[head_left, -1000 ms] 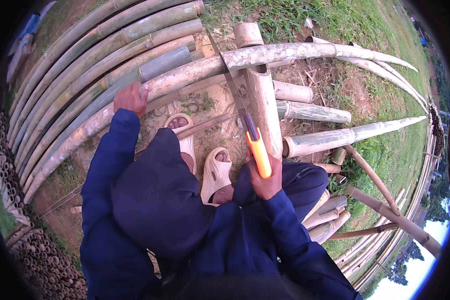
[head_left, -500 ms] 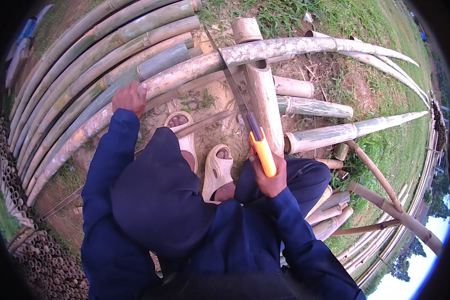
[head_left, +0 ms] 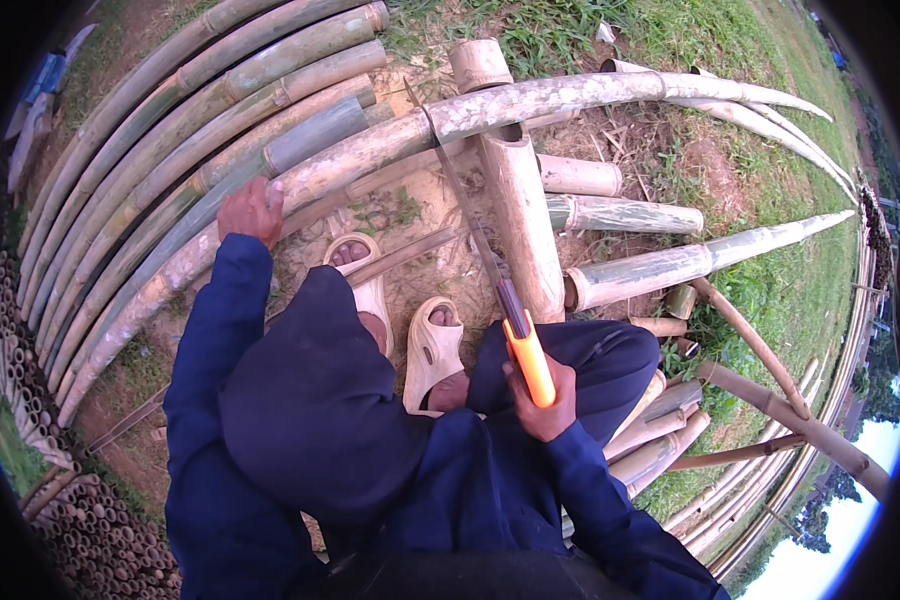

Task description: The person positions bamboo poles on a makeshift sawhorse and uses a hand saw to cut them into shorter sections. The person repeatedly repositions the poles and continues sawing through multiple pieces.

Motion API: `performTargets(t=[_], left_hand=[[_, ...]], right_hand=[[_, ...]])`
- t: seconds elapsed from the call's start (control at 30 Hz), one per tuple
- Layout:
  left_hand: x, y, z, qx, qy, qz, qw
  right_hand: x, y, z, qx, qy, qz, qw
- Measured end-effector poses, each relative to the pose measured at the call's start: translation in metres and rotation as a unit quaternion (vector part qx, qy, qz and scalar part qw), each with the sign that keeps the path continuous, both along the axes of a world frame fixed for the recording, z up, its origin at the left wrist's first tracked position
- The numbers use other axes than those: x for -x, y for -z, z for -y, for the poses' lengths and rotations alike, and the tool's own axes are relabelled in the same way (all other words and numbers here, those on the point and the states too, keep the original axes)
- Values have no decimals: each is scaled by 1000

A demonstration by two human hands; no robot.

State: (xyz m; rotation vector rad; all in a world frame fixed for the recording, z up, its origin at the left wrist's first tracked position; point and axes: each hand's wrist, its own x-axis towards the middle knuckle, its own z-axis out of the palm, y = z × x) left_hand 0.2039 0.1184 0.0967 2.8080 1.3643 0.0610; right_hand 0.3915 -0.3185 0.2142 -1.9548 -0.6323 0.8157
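Observation:
My right hand (head_left: 547, 400) is wrapped round the orange handle of a hand saw (head_left: 532, 365), low in front of my bent right knee. Its long thin blade reaches up and to the left, lying in a long mottled bamboo pole (head_left: 365, 150); how deep the cut goes I cannot tell. My left hand (head_left: 252, 212) grips that pole to the left of the blade, its fingers curled over the top. Just right of the blade, the pole crosses an upright-looking bamboo post (head_left: 523, 215), which has a short round bamboo end (head_left: 480, 66) beyond it.
Several long bamboo poles (head_left: 300, 55) lie side by side at the far left. Cut bamboo pieces (head_left: 630, 213) rest on the ground to the right. My sandalled feet (head_left: 433, 350) are below the pole. Stacked bamboo (head_left: 100, 530) fills the lower left; a bamboo frame (head_left: 770, 410) stands at right.
The saw has been drawn back toward me, its handle now lower in the picture. My left hand keeps its hold on the pole, and the whole view has shifted slightly.

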Motion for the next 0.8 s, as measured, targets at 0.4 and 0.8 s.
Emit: performTargets(t=[0.4,0.8], left_hand=[[8,12,-9,-8,-5,12,1000],[-1,9,-11,10,2,3,1000]], right_hand=[[-7,-4,11,-2,-5,-22,1000],[-50,52,-108,-43,-22,25,999]])
